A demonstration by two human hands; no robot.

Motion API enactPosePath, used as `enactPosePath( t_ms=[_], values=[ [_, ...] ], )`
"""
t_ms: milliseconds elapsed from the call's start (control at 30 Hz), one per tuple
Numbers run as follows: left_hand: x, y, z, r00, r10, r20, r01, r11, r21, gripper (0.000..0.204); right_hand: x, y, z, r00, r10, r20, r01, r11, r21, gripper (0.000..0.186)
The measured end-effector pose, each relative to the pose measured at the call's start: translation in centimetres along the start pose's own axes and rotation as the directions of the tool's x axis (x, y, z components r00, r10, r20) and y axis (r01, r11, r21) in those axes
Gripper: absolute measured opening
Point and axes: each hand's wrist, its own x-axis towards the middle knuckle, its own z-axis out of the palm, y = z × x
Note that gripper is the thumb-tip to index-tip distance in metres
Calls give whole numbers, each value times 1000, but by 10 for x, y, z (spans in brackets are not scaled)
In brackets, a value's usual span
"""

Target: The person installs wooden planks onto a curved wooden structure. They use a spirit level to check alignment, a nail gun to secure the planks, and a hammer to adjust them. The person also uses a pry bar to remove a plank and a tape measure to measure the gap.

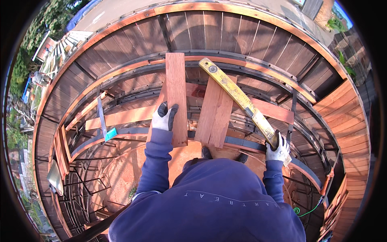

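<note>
My left hand, in a white and dark glove, is closed round the edge of a reddish wooden board. The board points away from me across the dark curved metal frame. A long yellow spirit level slants from upper middle down to the right. Its near end is in my gloved right hand, with the fingers wrapped round it. Between my hands lie more wooden boards, side by side, and the level's far part passes over their top.
A handsaw with a turquoise handle hangs on the frame at left. A longer plank runs crosswise beneath the boards. Curved metal rails surround bare reddish ground. A green cord trails at lower right.
</note>
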Motion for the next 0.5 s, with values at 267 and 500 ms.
enactPosePath(
  t_ms=[267,500],
  values=[
    [0,40,24,969,-13,246,194,658,-727,29,6,-13,26,979,-185,81,183,983,25,72],
    [-37,61,120,977,36,211,123,712,-691,33,16,12,-4,934,-286,213,266,956,121,80]
  ],
)
